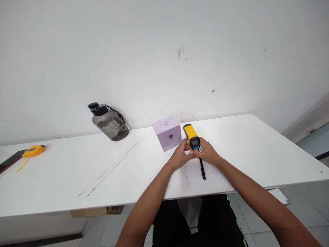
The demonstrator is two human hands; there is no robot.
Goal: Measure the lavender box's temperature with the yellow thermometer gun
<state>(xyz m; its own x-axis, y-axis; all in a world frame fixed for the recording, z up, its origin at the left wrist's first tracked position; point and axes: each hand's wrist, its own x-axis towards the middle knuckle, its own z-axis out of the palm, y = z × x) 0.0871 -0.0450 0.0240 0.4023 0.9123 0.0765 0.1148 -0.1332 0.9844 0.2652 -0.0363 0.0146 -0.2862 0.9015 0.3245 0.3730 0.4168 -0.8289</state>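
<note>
A yellow and black infrared thermometer point(191, 133) is held up over the white table, its small screen and blue buttons facing me. Both hands are closed around its lower part: my left hand point(180, 156) from the left, my right hand point(208, 153) from the right. Its handle is mostly hidden by my fingers. Just below my hands a black pen point(203, 169) lies on a sheet of paper point(186, 178) with faint writing. Behind my left hand stands a lilac box point(168, 135) with a dark blue emblem.
A grey see-through water bottle point(110, 125) with a black cap stands tilted in view by the wall, left of the box. At the far left a yellow tape measure point(34, 151) lies beside a dark flat object point(11, 160). The white table point(123, 185) ends close to my lap.
</note>
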